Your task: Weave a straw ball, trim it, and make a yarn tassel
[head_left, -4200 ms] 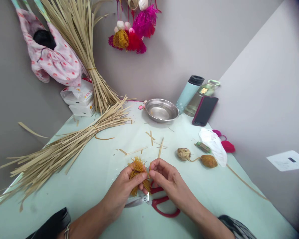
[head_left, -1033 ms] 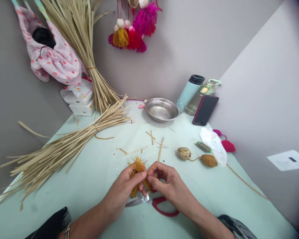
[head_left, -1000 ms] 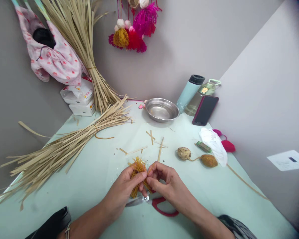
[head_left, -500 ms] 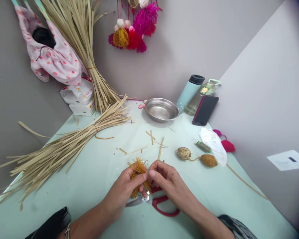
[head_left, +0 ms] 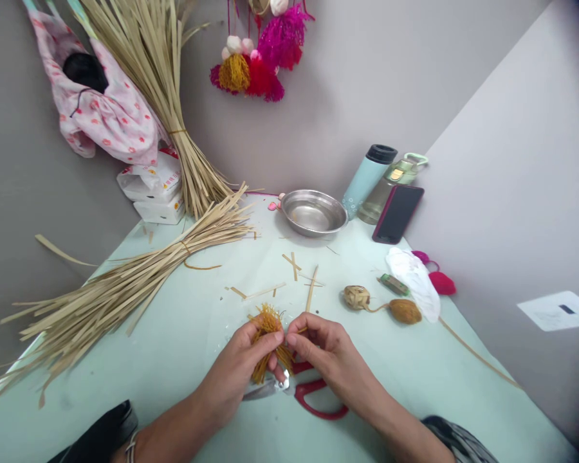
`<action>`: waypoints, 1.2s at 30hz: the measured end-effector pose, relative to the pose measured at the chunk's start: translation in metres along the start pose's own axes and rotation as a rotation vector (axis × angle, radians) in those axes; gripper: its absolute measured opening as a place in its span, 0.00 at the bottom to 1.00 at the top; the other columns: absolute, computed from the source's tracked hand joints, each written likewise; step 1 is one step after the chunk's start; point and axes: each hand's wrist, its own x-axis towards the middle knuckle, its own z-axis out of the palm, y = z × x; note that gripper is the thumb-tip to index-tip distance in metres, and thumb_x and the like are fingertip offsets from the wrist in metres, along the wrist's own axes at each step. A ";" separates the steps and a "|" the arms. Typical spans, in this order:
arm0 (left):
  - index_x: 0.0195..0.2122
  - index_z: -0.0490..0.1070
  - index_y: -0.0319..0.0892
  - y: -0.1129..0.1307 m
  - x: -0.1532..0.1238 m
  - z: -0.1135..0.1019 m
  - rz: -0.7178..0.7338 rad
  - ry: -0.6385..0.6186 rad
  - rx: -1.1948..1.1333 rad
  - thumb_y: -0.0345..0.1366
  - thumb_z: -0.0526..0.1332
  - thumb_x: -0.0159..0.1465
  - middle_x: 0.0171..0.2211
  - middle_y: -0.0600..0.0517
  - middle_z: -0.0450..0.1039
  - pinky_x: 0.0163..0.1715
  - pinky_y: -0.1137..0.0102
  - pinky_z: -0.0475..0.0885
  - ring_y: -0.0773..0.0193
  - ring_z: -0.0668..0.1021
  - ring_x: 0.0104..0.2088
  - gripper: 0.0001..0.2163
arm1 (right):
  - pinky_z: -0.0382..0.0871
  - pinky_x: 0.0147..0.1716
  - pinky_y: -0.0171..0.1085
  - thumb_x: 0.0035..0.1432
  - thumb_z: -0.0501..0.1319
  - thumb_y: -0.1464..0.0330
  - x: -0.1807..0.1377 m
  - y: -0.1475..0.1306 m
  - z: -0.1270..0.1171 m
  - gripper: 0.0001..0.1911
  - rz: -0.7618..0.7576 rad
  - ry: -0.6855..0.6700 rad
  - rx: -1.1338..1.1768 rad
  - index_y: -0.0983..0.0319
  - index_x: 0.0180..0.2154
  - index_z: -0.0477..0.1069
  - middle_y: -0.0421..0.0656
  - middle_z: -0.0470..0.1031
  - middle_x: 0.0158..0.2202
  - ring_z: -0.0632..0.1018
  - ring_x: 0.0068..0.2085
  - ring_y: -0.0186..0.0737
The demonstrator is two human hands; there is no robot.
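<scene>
**A:** What are the hands doing?

**B:** The left hand (head_left: pixel 238 373) is closing around a yellow tassel (head_left: pixel 269 339). Its fingers are squeezing the middle of it. The fuzzy top is sticking up past the fingers and the long threads are hanging down below.

**A:** And the other one?

**B:** The right hand (head_left: pixel 324 354) is pinching the same tassel from its side. The thumb and first finger are pressing together right by the left thumb. The two hands are touching each other there.

**A:** Where is the tassel sitting?

**B:** It is not lying down. The hands are holding it just above the table (head_left: pixel 183 341), near the front and in the middle.

**A:** What is lying under the hands?

**B:** Scissors (head_left: pixel 302 391) with red handles are lying flat on the table, partly hiding under the hands.

**A:** What else is lying close by?

**B:** Little cut strips (head_left: pixel 294 265) are lying just behind the hands. To the right, a small woven ball (head_left: pixel 356 297) is lying next to a brown tassel (head_left: pixel 404 311). A big bundle of straw (head_left: pixel 125 286) is stretching across the left side. A metal bowl (head_left: pixel 313 213) is sitting far back, with two bottles (head_left: pixel 369 177) and a phone (head_left: pixel 397 213) leaning beside it.
</scene>
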 end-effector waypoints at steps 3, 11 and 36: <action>0.33 0.69 0.41 0.000 0.000 -0.001 0.004 0.008 -0.023 0.41 0.62 0.61 0.21 0.59 0.65 0.29 0.73 0.67 0.69 0.72 0.22 0.08 | 0.67 0.31 0.37 0.61 0.60 0.59 -0.002 0.000 0.000 0.12 0.016 0.044 -0.101 0.61 0.30 0.65 0.39 0.74 0.23 0.76 0.28 0.38; 0.31 0.67 0.41 0.003 0.000 -0.001 -0.001 -0.046 -0.090 0.39 0.59 0.64 0.21 0.59 0.61 0.29 0.74 0.66 0.70 0.70 0.22 0.08 | 0.59 0.25 0.33 0.59 0.60 0.66 0.000 0.001 -0.001 0.09 0.013 0.111 -0.276 0.62 0.28 0.66 0.38 0.72 0.21 0.68 0.24 0.33; 0.38 0.69 0.41 -0.001 0.000 -0.002 0.093 -0.012 -0.022 0.40 0.61 0.63 0.24 0.57 0.66 0.33 0.72 0.67 0.68 0.71 0.28 0.08 | 0.63 0.27 0.35 0.58 0.62 0.60 0.003 0.008 -0.001 0.13 -0.026 0.099 -0.031 0.62 0.28 0.64 0.41 0.75 0.23 0.74 0.26 0.36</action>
